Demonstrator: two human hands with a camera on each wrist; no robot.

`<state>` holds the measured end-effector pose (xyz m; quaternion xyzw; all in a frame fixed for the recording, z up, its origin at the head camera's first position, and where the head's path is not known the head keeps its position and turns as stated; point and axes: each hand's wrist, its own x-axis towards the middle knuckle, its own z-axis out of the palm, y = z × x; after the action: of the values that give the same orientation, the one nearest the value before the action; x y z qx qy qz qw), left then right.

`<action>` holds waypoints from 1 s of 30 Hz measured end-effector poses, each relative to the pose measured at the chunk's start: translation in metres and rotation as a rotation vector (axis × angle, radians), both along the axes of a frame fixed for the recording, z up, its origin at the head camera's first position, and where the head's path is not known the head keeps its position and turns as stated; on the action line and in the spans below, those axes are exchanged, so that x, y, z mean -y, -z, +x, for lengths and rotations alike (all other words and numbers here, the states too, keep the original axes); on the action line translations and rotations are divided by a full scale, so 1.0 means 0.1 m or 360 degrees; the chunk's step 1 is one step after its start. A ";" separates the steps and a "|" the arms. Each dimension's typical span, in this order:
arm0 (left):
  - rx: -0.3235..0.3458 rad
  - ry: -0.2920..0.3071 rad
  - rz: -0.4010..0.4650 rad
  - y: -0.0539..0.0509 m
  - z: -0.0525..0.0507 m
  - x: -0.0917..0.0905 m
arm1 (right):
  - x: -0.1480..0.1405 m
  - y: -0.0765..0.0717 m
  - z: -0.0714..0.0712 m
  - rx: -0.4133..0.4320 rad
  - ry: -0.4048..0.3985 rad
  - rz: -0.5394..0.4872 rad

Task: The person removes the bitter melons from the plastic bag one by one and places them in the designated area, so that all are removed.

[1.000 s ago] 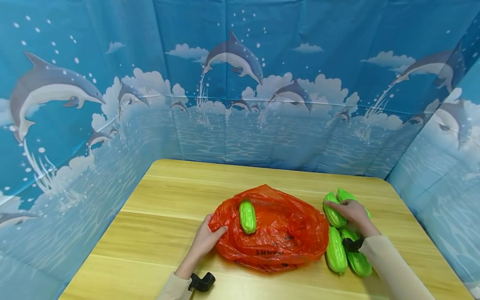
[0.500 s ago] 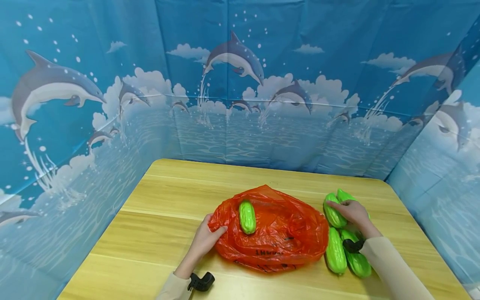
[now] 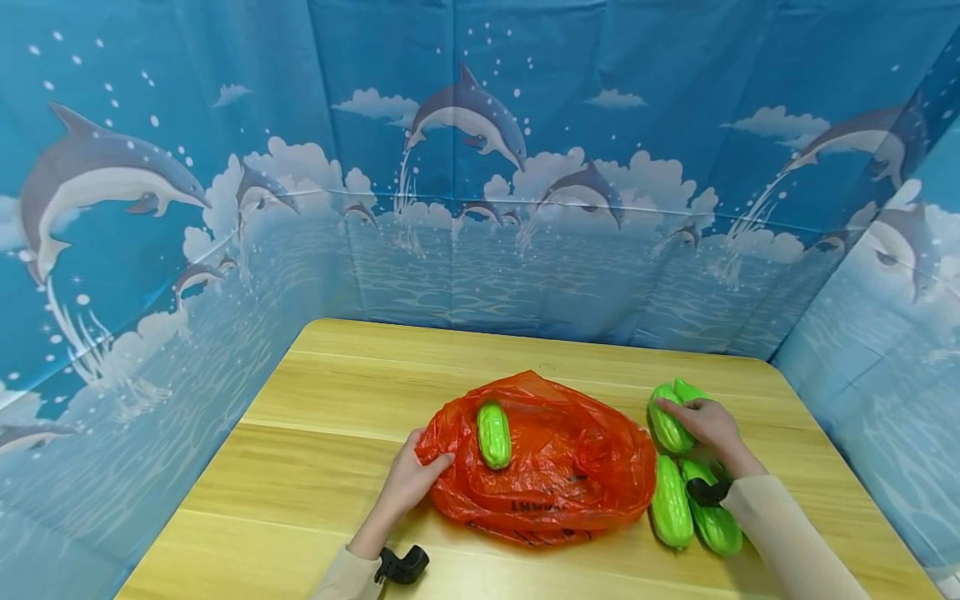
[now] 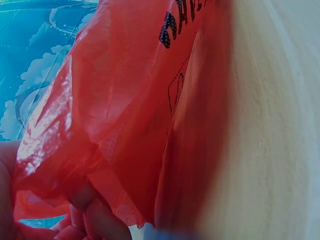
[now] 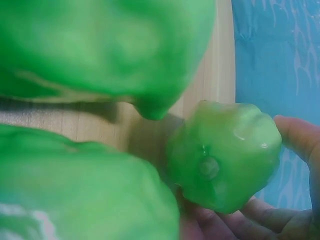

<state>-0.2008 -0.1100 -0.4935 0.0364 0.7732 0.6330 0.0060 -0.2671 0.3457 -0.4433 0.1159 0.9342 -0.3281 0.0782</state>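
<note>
A: Count first, clock centred on the red bag (image 3: pixel 551 450), 12 at the far edge of the table (image 3: pixel 315 433).

B: One bag, five green gourds, two hands. One gourd inside the bag, four grouped just outside it around 3 o'clock.

A: Bagged gourd (image 3: pixel 495 437)?

B: At 10 o'clock from the bag's middle, lying within the spread mouth. Long axis runs almost 12 to 6.

A: Axes of the four?

B: Gripped gourd (image 3: pixel 671 436): 11 to 5. In the right wrist view it shows end-on, a round stem scar facing the camera. Far gourd (image 3: pixel 688 389): narrow tip towards 10 or 11, remainder mostly behind the hand. Nearest the bag's lower edge, the inner gourd (image 3: pixel 672 507): close to 12 to 6. Beside it, the outer gourd (image 3: pixel 720 529): 11 to 5, partly covered by the wrist.

A: Hands?

B: Left hand (image 3: pixel 420 473), 9 o'clock: fingers curled, bag film pinched against the thumb. Right hand (image 3: pixel 708 427), between 2 and 3: thumb on one side of the gripped gourd, fingers on the other, parted by its thickness. Whether it is clear of the wood, cannot tell.

A: Remaining items?

B: Two black wrist mounts (image 3: pixel 405 565), one per wrist; dolphin-print backdrop (image 3: pixel 525 267) beyond 12.
</note>
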 end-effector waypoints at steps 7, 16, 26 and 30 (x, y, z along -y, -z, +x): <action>0.0003 -0.0004 0.0015 0.00 0.00 0.00 | -0.01 -0.01 0.02 0.0007 0.0013 0.0007; -0.0011 0.0008 0.0030 0.00 0.01 0.00 | -0.01 -0.05 0.06 -0.0014 0.0005 0.0018; -0.0013 0.0004 0.0012 0.00 0.01 0.00 | 0.00 -0.06 0.05 -0.0013 0.0000 -0.0013; -0.0018 0.0014 0.0028 0.00 0.01 -0.01 | 0.00 -0.06 0.05 -0.0023 0.0009 -0.0015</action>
<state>-0.1998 -0.1095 -0.4938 0.0434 0.7674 0.6396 0.0042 -0.2624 0.3460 -0.4369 0.1158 0.9329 -0.3336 0.0710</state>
